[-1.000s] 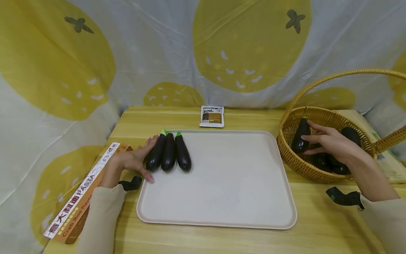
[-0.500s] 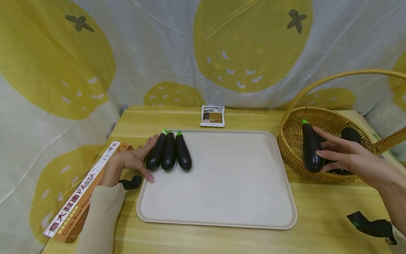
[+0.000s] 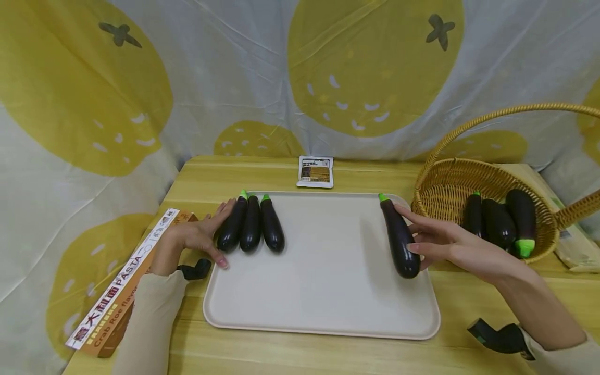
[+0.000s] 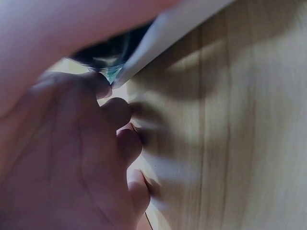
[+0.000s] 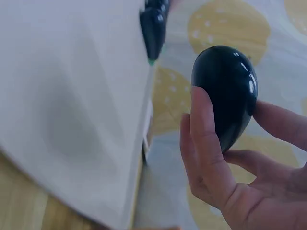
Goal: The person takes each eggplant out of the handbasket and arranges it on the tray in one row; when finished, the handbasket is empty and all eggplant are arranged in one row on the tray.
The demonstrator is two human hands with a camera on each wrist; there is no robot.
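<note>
Table (image 3: 262,351): wood-grained surface, running beneath the tray (image 3: 323,284).
Tray: pale, rounded at the corners, lying flat at centre.
Basket (image 3: 438,200): wicker, arch-handled, right of the tray; three eggplants (image 3: 499,224) show inside.
Pasta box (image 3: 117,291): long, slanted, left of the tray.
Left hand (image 3: 203,234): fingers spread, at the tray's left rim, beside a row of three eggplants (image 3: 250,224).
Right hand (image 3: 445,239): thumb and fingers pinching one eggplant from its right side.
Held eggplant (image 3: 398,237): raised over the tray's right part; gripped along the body, green stem end projecting beyond the fingers, rounded end past the thumb.
Sachet (image 3: 315,173): flat, behind the tray.
</note>
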